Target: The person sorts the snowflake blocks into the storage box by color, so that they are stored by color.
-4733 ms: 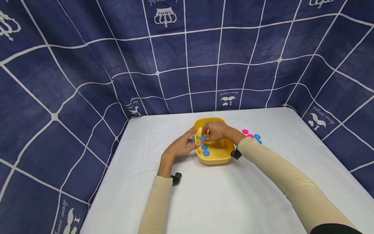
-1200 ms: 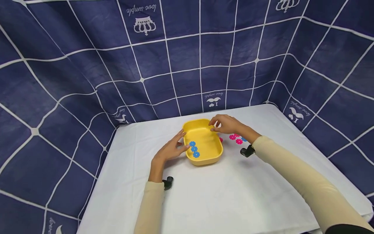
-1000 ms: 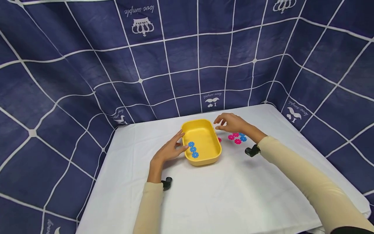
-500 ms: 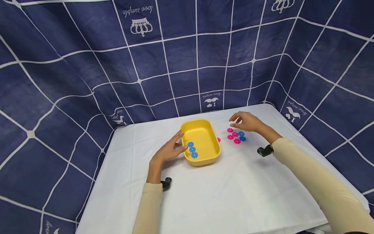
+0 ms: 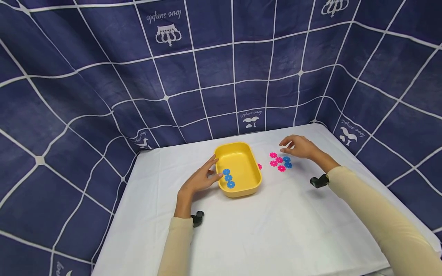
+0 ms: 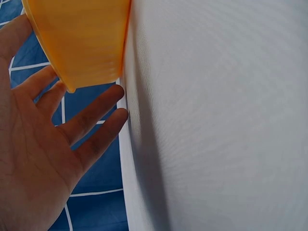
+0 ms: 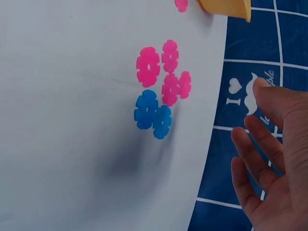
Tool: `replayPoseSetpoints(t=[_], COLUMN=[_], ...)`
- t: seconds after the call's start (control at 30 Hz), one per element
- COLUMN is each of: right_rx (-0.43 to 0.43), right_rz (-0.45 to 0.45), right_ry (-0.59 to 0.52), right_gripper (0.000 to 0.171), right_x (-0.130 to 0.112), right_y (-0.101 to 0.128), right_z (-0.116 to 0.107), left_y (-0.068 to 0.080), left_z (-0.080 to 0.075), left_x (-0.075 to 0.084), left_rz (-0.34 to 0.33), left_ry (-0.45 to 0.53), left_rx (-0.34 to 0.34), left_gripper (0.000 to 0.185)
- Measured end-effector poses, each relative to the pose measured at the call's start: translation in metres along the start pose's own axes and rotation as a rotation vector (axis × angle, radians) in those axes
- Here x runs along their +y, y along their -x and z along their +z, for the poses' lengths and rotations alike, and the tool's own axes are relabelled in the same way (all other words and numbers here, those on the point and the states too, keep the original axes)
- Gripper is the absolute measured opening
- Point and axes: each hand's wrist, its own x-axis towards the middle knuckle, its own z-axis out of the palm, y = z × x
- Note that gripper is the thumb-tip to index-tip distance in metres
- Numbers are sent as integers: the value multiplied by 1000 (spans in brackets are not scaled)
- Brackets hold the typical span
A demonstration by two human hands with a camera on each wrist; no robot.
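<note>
A yellow plastic tray stands on the table, with three blue flower-shaped discs in a line along its left side. My left hand rests at the tray's left rim, fingers spread and thumb over the edge; the left wrist view shows the fingers fairly straight beside the tray wall. To the right of the tray, my right hand hovers just behind several loose pink discs and two blue discs. Its fingers are loosely bent, with nothing between them in the right wrist view.
One pink disc lies against the tray's right side, partly hidden by it. White cloth covers the table. A dark blue checked curtain closes off the back and both sides.
The right hand set a blue disc in the tray beside two others, then left it and moved right to the loose discs. The left hand has stayed at the tray's left rim.
</note>
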Motion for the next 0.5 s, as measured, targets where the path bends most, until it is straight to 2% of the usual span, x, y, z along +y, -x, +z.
replayPoseSetpoints(t=[0.37,0.5], right_rx=[-6,-7], right_rz=[51,74], right_ry=[-16,-21], right_gripper=[39,37], right_x=[12,17], right_y=[7,8], right_z=[8,12], left_y=[0,0], left_z=[1,1], left_x=[1,0], left_rz=[-26,-13], left_ry=[-18,-18], left_rx=[-4,-4], left_gripper=[80,82])
